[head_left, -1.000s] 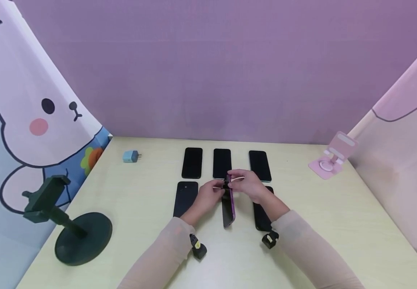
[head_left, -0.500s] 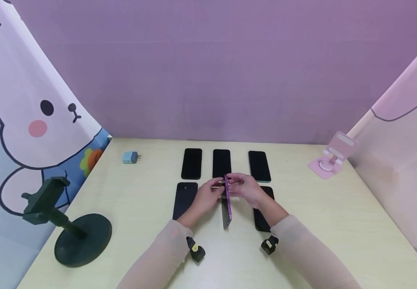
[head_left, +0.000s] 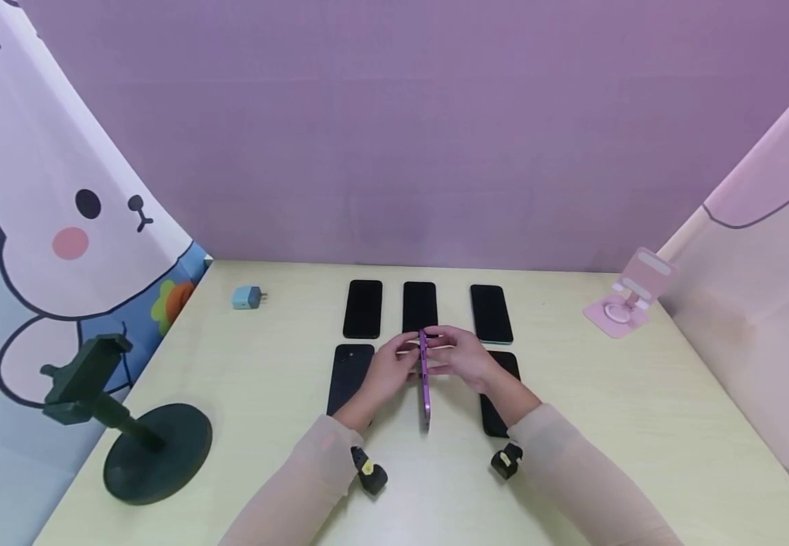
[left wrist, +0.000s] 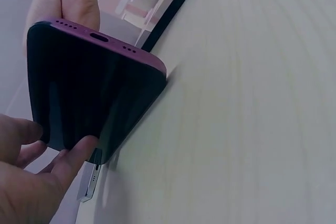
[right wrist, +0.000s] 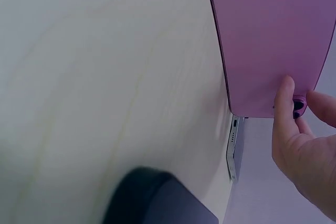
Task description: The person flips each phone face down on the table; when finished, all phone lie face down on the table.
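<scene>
A purple phone [head_left: 425, 387] stands on its long edge in the middle of the table, its narrow side toward me in the head view. My left hand [head_left: 386, 371] holds its far end from the screen side; the dark screen [left wrist: 94, 87] faces the left wrist camera. On the other side my right hand [head_left: 466, 356] grips the same end, its fingers against the pink-purple back [right wrist: 273, 35] beside the camera lenses. Directly beyond the hands lies a black phone [head_left: 419, 307], partly hidden. Beneath my right forearm another phone [head_left: 497, 413] is partly covered.
Other dark phones lie flat: one at the back left [head_left: 363, 309], one at the back right [head_left: 492, 314], one face down [head_left: 350, 379] by my left wrist. A blue charger plug [head_left: 247, 296], dark green phone stand [head_left: 155, 455] and pink stand [head_left: 620, 312] stand farther out.
The purple phone has turned from showing its dark screen at an angle to edge-on in the head view. Both hands stay around its far end, the right hand shifting slightly left.
</scene>
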Tool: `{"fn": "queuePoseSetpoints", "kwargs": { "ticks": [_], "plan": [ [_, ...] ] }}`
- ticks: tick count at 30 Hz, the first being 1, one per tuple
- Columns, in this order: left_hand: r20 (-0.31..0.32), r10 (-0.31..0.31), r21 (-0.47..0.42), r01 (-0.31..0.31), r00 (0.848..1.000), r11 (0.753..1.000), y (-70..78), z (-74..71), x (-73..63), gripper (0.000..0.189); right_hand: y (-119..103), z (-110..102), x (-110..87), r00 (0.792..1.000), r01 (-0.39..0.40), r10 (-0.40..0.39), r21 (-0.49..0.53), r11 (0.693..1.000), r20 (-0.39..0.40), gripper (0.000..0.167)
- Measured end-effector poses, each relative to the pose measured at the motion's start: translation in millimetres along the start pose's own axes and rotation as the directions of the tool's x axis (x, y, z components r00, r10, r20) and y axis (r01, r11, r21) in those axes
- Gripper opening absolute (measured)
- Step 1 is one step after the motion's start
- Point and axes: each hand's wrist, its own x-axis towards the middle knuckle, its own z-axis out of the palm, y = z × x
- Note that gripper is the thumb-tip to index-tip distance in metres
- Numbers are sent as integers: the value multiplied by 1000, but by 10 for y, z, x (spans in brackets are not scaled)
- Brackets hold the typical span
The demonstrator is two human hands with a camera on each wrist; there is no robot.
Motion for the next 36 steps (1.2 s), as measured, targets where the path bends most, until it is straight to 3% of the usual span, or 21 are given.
{"fn": "queuePoseSetpoints", "kwargs": {
  "ticks": [5,11,17,22,27,36],
  "plan": [
    [-5,9,24,-9,1000,1000,10,-32,-9,34,11,6,6,1000,-13,13,10,1000,4,44],
    [-34,29,166,-23,999,986,73,-87,-27,34,52,38,13,999,-13,13,-6,1000,40,48],
    [-8,48,213,-45,999,976,108,-137,-32,41,124,56,40,998,-34,37,-50,998,52,49],
    [-11,57,248,-52,998,967,118,-197,-28,38,160,93,74,996,-91,93,-93,992,13,46],
    [-19,30,314,-22,999,949,108,-243,-17,38,179,107,80,992,-122,116,-167,978,-41,42],
    [-30,2,450,12,1000,893,39,-254,16,36,159,126,94,982,-163,119,-351,922,-144,43]
  ]
}}
